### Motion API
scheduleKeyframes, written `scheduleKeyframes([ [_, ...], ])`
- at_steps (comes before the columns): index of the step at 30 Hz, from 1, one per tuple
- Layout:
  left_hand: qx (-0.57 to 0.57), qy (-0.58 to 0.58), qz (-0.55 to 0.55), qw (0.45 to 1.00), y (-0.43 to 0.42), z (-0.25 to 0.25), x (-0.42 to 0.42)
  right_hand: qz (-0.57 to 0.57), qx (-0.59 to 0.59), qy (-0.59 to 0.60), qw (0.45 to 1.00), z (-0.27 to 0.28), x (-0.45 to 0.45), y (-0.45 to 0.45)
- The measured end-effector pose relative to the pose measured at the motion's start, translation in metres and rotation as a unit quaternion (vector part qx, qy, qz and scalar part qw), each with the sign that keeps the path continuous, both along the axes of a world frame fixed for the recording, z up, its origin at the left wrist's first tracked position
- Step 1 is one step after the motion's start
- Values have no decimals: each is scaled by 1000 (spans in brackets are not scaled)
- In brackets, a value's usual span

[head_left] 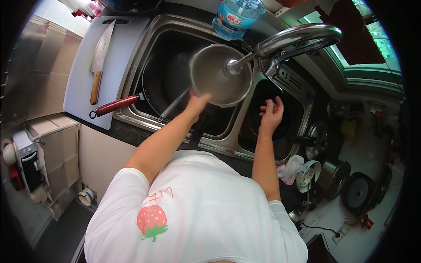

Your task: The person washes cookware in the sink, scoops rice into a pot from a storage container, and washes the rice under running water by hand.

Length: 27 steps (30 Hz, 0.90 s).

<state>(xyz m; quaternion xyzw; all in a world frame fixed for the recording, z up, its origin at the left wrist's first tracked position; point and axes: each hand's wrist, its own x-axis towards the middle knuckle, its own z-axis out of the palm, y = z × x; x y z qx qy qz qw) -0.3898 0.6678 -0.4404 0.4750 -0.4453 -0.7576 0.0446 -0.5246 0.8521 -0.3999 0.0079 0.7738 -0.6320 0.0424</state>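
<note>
My left hand (pixel 198 106) grips the near rim of a round metal pot (pixel 201 74), with the thumb over the edge. Cloudy-looking liquid seems to lie inside the pot, but I cannot tell how much. The faucet's spray head (pixel 232 69) hangs over the pot's opening. A grey handle (pixel 173 106) sticks out beside my left hand; what it joins is unclear. Below the pot, in the left basin, sits a large dark pan (pixel 160 83) with a red handle (pixel 116 105). My right hand (pixel 272 115) hovers over the smaller right basin, empty, fingers loosely bent and apart.
Left of the sink (pixel 131 94), a wooden-handled knife (pixel 100 52) lies on a white cutting board (pixel 76 83). A blue-labelled water bottle (pixel 237 19) stands behind. The chrome faucet (pixel 298 37) arches overhead. Bowls (pixel 309 173) and a metal pot (pixel 335 173) crowd the right counter.
</note>
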Motion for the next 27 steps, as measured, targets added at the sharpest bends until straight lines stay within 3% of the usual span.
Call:
scheduleKeyframes([
  [5,-6,41,35,999,5,-11,-3,71,35,43,996,26,-38,-10],
  [9,-24,35,38,998,5,-13,-5,51,182,121,975,26,-42,-16],
  [15,-53,42,12,998,5,-27,-4,124,353,340,863,37,-45,-23],
  [27,-45,42,5,998,5,-37,-3,133,367,341,855,40,-41,-28],
])
